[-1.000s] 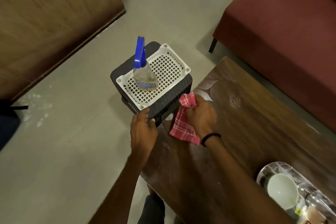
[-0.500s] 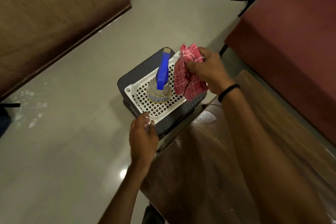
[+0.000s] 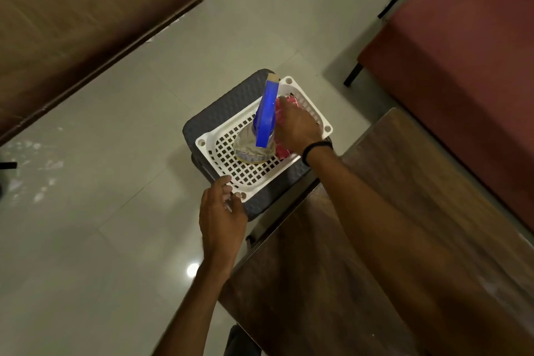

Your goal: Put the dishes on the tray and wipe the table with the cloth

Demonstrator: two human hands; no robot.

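Red cloth [image 3: 284,151] sits bunched in the white basket [image 3: 254,179] (just right of the blue-topped spray bottle [image 3: 264,121]), gripped under the right hand [image 3: 297,130]. Left hand [image 3: 222,220], fingers loosely bent and holding nothing, touches the basket's near corner.

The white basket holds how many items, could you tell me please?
2 in the white basket: the spray bottle stands near its middle; the red cloth lies beside it, under the right hand, which may hide more.
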